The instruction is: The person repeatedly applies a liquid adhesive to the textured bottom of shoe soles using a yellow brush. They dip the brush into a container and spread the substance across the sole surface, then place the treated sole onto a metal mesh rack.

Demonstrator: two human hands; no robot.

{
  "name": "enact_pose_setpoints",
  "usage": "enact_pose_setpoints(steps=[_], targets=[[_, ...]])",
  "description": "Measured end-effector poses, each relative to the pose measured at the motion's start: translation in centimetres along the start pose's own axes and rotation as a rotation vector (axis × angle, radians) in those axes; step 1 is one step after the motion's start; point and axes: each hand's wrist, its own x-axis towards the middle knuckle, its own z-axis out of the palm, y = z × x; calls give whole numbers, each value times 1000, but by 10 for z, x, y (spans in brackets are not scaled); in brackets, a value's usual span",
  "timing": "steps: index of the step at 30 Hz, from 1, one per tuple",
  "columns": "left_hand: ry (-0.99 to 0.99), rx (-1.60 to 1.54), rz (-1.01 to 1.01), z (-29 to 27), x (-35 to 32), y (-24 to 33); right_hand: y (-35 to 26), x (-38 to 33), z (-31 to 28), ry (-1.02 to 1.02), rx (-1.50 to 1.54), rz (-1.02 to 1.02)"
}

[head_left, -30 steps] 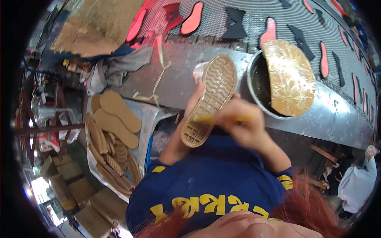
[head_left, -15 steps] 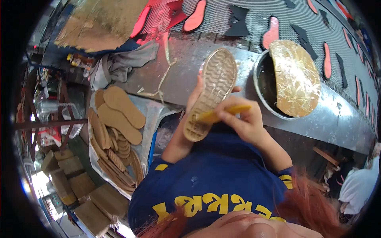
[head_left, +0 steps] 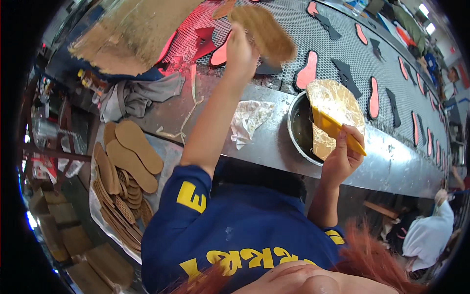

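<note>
My left hand [head_left: 241,56] is stretched out over the far mesh belt, gripping a tan shoe sole [head_left: 268,35] by its near left edge. The sole is slightly blurred and tilted above the belt. My right hand [head_left: 340,159] is closed around a flat yellow tool [head_left: 338,131], held upright by its near end; its working edge does not show clearly. Just beyond that hand is a round metal pot [head_left: 293,130] with dark liquid, partly covered by a shiny tan board [head_left: 338,98].
The mesh belt [head_left: 274,88] carries pink insoles [head_left: 307,71] and black cut pieces [head_left: 346,76]. Crumpled white paper [head_left: 250,117] lies on the metal ledge [head_left: 220,134]. Left are a grey cloth [head_left: 142,93] and a tray of tan soles [head_left: 139,147]. A person in white [head_left: 426,240] is at right.
My left hand has carried the sole from in front of me up and away over the belt. My right hand has moved right with the yellow tool, off the sole and to the pot.
</note>
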Motion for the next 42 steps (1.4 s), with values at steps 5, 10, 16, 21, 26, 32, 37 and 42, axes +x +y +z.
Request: enact_pose_setpoints(steps=[5,10,16,21,26,32,37,42], targets=[[81,236,-165,4,-22,-16,0,-10,-11,-11,-59,17],[-70,999,11,-38,-132,9,9,-12,-12,-54,-62,114],[337,2340,-41,-99,-199,97,34,-21,-29,-221,-249,101],[776,2534,-704,-144,-218,148,38,-11,-19,-339,-675,-79],[719,2566,-770,-154,-222,154,38,-8,-5,-535,-1047,-246],[743,2370,-659,-165,-204,154,43,-15,-8,-563,-965,-228],[621,1641,-114,-144,-199,146,42,-18,-3,-388,-823,-257],[399,277,-204,-109,-194,114,44,-18,8,-408,-564,95]])
